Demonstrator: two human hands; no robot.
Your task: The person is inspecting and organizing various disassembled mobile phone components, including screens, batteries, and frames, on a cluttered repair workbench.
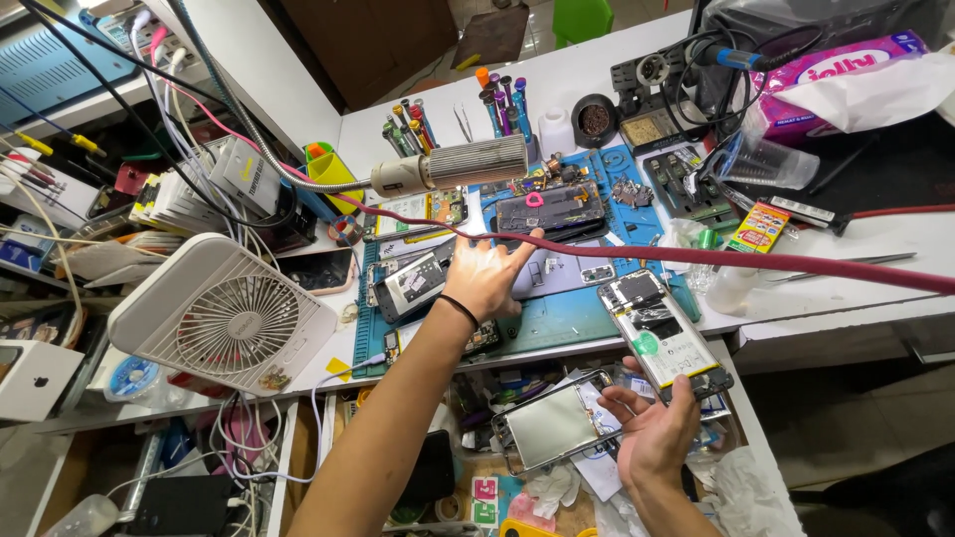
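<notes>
My left hand (485, 278), with a black band on its wrist, stretches over the green work mat (577, 316). Its fingers are spread, and the index finger points up at a dark opened phone (552, 209). Beneath the fingertips lies a pale phone back plate (562, 273). My right hand (655, 430) is low, over the open drawer. Its fingers grip the lower end of an opened phone (659, 333) that hangs past the bench edge. The thumb touches a silver phone frame panel (555, 424) beside it.
A red cable (756, 261) runs across the bench just beyond my left hand. A white desk fan (227, 316) stands at the left, with a hot-air nozzle (468, 164) on a hose behind the mat. Screwdrivers (502, 104), tweezers (856, 261) and several phone parts crowd the mat. The drawer (517, 487) holds scraps.
</notes>
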